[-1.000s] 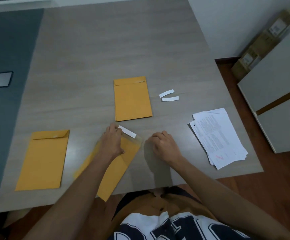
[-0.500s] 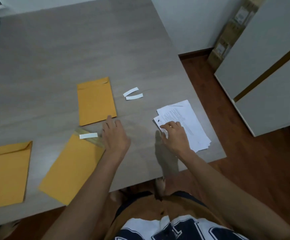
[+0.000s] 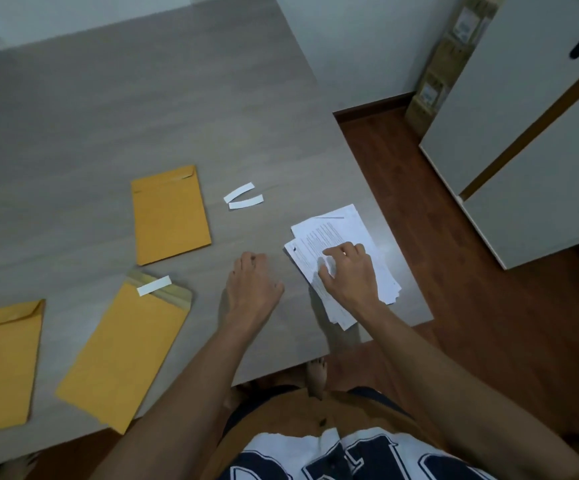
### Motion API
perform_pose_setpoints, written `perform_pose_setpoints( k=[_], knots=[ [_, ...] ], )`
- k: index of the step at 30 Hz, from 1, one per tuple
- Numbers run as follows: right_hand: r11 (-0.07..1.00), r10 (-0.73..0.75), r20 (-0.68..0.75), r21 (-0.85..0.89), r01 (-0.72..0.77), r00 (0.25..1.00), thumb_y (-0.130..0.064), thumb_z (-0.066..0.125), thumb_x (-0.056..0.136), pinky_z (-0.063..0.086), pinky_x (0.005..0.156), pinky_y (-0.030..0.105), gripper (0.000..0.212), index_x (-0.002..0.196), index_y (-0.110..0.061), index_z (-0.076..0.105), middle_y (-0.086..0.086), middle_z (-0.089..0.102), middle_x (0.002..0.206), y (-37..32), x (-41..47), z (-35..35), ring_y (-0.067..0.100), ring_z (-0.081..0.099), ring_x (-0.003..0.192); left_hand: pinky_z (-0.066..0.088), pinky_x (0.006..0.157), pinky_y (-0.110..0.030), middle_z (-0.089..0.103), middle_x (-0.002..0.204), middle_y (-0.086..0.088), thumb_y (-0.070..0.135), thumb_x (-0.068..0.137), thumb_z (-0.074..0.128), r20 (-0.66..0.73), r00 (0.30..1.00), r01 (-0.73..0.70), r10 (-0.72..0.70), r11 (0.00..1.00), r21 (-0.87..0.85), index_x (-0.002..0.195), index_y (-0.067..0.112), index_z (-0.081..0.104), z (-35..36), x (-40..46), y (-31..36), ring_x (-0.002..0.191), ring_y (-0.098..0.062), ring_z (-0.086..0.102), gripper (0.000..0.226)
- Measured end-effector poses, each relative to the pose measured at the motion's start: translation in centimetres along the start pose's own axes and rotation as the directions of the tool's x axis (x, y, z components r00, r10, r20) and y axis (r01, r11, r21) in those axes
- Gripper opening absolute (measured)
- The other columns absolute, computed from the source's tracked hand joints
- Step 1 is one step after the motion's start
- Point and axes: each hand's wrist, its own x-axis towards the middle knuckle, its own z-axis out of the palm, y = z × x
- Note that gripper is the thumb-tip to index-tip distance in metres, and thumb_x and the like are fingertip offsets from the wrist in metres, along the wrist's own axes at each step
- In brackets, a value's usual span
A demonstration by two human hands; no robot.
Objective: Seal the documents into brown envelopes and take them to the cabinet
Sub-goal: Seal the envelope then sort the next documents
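Note:
Three brown envelopes lie on the grey table. One closed envelope sits mid-table. An envelope with its flap open lies tilted near the front edge, a white peel strip across the flap. A third envelope lies at the far left. The white documents are stacked by the table's right edge. My right hand lies on the stack, thumb and fingertips pinching the top sheet. My left hand rests on the table between the open envelope and the papers, fingers curled, holding nothing.
Two loose white strips lie between the closed envelope and the papers. A white cabinet stands on the wooden floor to the right. Cardboard boxes lean against the wall behind it.
My left hand let go of the peel strip, which now lies on the open flap, and drew right. My right hand moved right onto the document stack. The view swung right.

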Motion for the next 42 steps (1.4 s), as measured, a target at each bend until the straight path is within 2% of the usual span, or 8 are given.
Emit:
perform_pose_setpoints(
  k=[10, 15, 18, 21, 24, 28, 36, 42],
  knots=[
    [0.920, -0.369, 0.179, 0.210, 0.331, 0.912, -0.032, 0.056, 0.090, 0.042, 0.089, 0.037, 0.033, 0.114, -0.013, 0.067, 0.009, 0.069, 0.111, -15.2, 3.1, 4.1, 0.029, 0.056, 0.103, 0.041, 0.093, -0.042, 0.047, 0.131, -0.011, 0.034, 0.077, 0.069, -0.166, 0.931, 0.319, -0.325, 0.946, -0.063, 0.133, 0.009, 0.046, -3.8, -3.0, -11.6, 0.121, -0.030, 0.044, 0.065],
    [0.903, -0.395, 0.324, 0.308, 0.299, 0.860, -0.038, 0.054, 0.093, 0.043, 0.091, 0.038, 0.039, 0.121, -0.013, 0.063, 0.007, 0.069, 0.115, -22.8, 3.7, 7.2, 0.030, 0.051, 0.111, 0.039, 0.098, -0.042, 0.040, 0.139, -0.013, 0.046, 0.083, 0.066, -0.163, 0.868, 0.462, -0.470, 0.883, -0.085, 0.142, 0.007, 0.037, -4.2, -5.1, -17.4, 0.128, -0.031, 0.038, 0.077],
    [0.908, -0.393, 0.418, 0.317, 0.274, 0.819, -0.038, 0.058, 0.092, 0.044, 0.092, 0.040, 0.042, 0.127, -0.014, 0.058, 0.006, 0.068, 0.115, -25.6, 4.0, 8.5, 0.029, 0.049, 0.113, 0.030, 0.110, -0.042, 0.028, 0.152, -0.014, 0.054, 0.084, 0.063, -0.103, 0.855, 0.499, -0.508, 0.861, -0.099, 0.147, 0.009, 0.030, -4.2, -5.7, -19.5, 0.141, -0.030, 0.025, 0.084],
    [0.924, -0.318, 0.491, 0.352, 0.149, 0.811, -0.030, 0.064, 0.089, 0.049, 0.090, 0.038, 0.037, 0.123, -0.015, 0.060, 0.007, 0.068, 0.113, -27.3, 4.2, 10.0, 0.026, 0.054, 0.112, 0.022, 0.116, -0.042, 0.013, 0.160, -0.011, 0.060, 0.084, 0.060, -0.026, 0.870, 0.490, -0.493, 0.869, -0.071, 0.150, 0.014, 0.024, -4.2, -5.9, -21.2, 0.148, -0.028, 0.011, 0.088],
    [0.927, -0.226, 0.484, 0.375, 0.034, 0.846, -0.012, 0.062, 0.084, 0.052, 0.084, 0.032, 0.020, 0.102, -0.014, 0.071, 0.005, 0.071, 0.104, -27.8, 4.4, 11.1, 0.023, 0.064, 0.100, 0.023, 0.116, -0.041, 0.011, 0.161, -0.008, 0.062, 0.082, 0.062, 0.033, 0.895, 0.445, -0.444, 0.894, -0.043, 0.151, 0.019, 0.023, -4.0, -5.8, -22.0, 0.148, -0.026, 0.009, 0.091],
    [0.889, -0.145, 0.475, 0.447, -0.095, 0.868, -0.007, 0.061, 0.083, 0.045, 0.069, 0.022, 0.013, 0.086, -0.011, 0.073, 0.004, 0.072, 0.087, -26.6, 5.2, 9.9, 0.016, 0.062, 0.079, 0.023, 0.116, -0.040, 0.007, 0.162, -0.008, 0.064, 0.079, 0.063, 0.068, 0.921, 0.385, -0.384, 0.923, -0.006, 0.151, 0.021, 0.023, -3.7, -5.1, -22.0, 0.149, -0.025, 0.006, 0.093],
    [0.798, 0.171, 0.363, 0.495, -0.345, 0.916, -0.009, 0.061, 0.082, 0.053, 0.082, 0.029, 0.019, 0.082, -0.024, 0.073, -0.003, 0.070, 0.081, -17.3, 10.6, 5.5, 0.016, 0.066, 0.081, 0.021, 0.118, -0.041, 0.006, 0.163, -0.005, 0.065, 0.076, 0.067, 0.085, 0.958, 0.273, -0.274, 0.962, 0.029, 0.149, 0.020, 0.029, -3.6, -2.2, -19.7, 0.149, -0.025, 0.008, 0.094],
    [0.655, 0.315, 0.294, 0.620, -0.431, 0.902, -0.004, 0.071, 0.081, 0.050, 0.055, 0.017, 0.013, 0.094, -0.004, 0.071, -0.001, 0.067, 0.074, -14.3, 16.3, 3.2, 0.009, 0.058, 0.056, 0.020, 0.118, -0.042, 0.006, 0.163, -0.004, 0.068, 0.069, 0.070, 0.105, 0.957, 0.270, -0.270, 0.963, 0.022, 0.146, 0.020, 0.033, -3.5, -0.8, -18.4, 0.149, -0.026, 0.008, 0.098]
  ],
)
